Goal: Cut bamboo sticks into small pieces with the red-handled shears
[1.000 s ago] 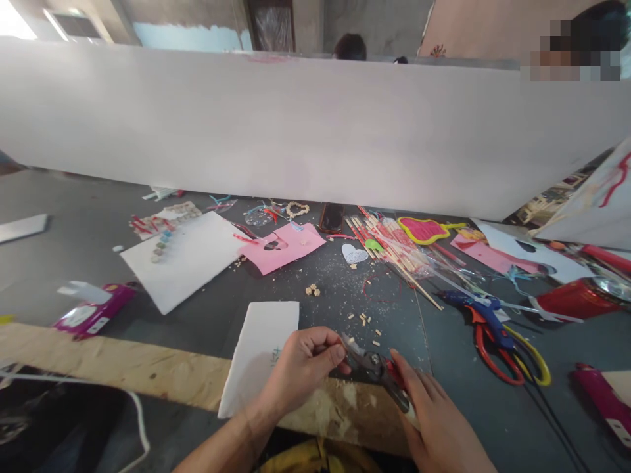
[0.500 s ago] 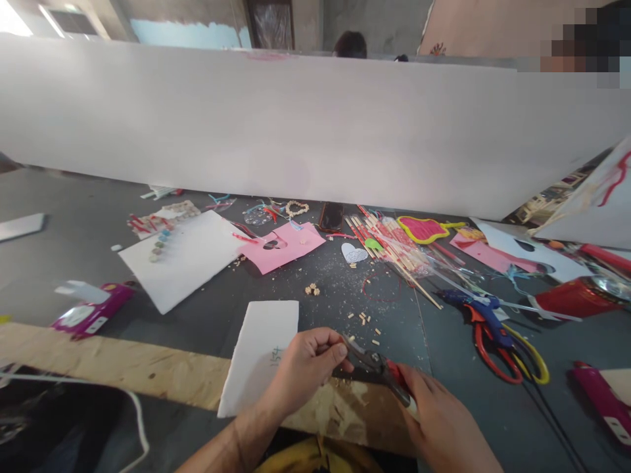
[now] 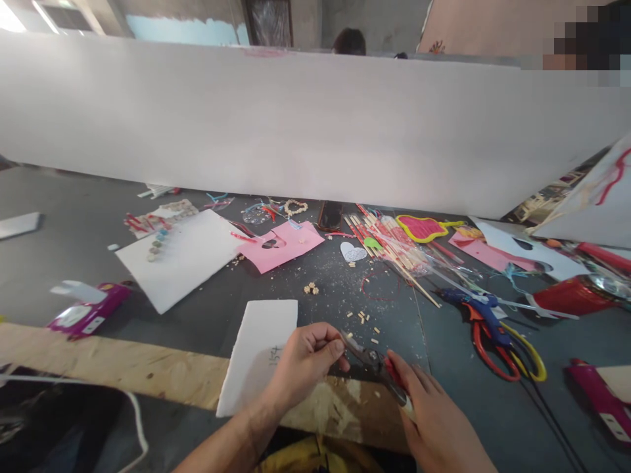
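My right hand (image 3: 436, 410) is wrapped round the handles of a pair of pruning shears (image 3: 373, 361), which show some red and white. Their blades point up and left, towards my left hand (image 3: 308, 364). That hand is closed in a pinch right beside the blade tips; whatever its fingers hold is too small and hidden to name. Short pale wooden pieces (image 3: 363, 318) lie scattered just beyond the blades. Under my left wrist is a white board (image 3: 256, 348) with a handwritten number on it. A small cluster of pale round pieces (image 3: 311, 288) sits farther back.
A wooden strip (image 3: 162, 368) runs along the near edge. Right of the shears lie a blue glue gun (image 3: 486, 312), scissors with red and yellow handles (image 3: 497, 361) and a red can (image 3: 572, 295). Bundled sticks (image 3: 389, 240) and pink paper (image 3: 286, 246) lie behind. A tall white panel (image 3: 296, 125) closes off the back.
The view has shifted very slightly. Both hands keep nearly the same place at the shears, with the fingers of my right hand a little looser on the handles.
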Tool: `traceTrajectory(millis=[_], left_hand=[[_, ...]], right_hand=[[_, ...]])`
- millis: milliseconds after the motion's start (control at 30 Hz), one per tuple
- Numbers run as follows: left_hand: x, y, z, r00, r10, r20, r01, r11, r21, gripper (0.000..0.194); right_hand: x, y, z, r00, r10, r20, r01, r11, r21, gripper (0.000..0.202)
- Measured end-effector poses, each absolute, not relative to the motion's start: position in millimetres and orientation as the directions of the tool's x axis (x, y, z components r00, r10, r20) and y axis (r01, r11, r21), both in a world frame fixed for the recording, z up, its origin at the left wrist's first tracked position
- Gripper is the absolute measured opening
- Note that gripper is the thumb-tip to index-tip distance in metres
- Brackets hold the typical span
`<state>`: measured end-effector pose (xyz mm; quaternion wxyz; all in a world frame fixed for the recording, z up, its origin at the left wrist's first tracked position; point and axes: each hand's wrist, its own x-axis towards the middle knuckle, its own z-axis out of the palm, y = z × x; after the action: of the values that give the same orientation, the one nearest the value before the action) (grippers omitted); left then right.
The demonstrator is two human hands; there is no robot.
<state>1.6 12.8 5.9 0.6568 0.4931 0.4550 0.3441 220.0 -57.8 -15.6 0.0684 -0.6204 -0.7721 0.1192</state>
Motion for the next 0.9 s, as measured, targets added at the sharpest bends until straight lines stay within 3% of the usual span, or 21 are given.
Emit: traceTrajectory(millis=[367, 700, 900], left_hand=[[3.3, 9.4, 11.7, 0.395, 0.868, -0.301, 0.0, 0.327, 0.945, 0.028], [-1.2, 12.1, 8.9, 0.363, 0.881, -0.304, 0.008, 0.324, 0.946, 0.028], [-3.8, 8.6, 3.8, 0.398, 0.859, -0.324, -0.083, 0.385, 0.919, 0.026]], right_hand=[[222.3, -59.8, -21.2, -0.213, 0.977, -0.006, 0.953, 0.207, -0.222, 0.045], [241.7, -44.1, -10.9, -0.048, 0.997, 0.053, 0.994, 0.053, -0.097, 0.039], [270.3, -44.5, -15.9, 0.149, 0.989, -0.006, 0.982, -0.148, -0.116, 0.046]])
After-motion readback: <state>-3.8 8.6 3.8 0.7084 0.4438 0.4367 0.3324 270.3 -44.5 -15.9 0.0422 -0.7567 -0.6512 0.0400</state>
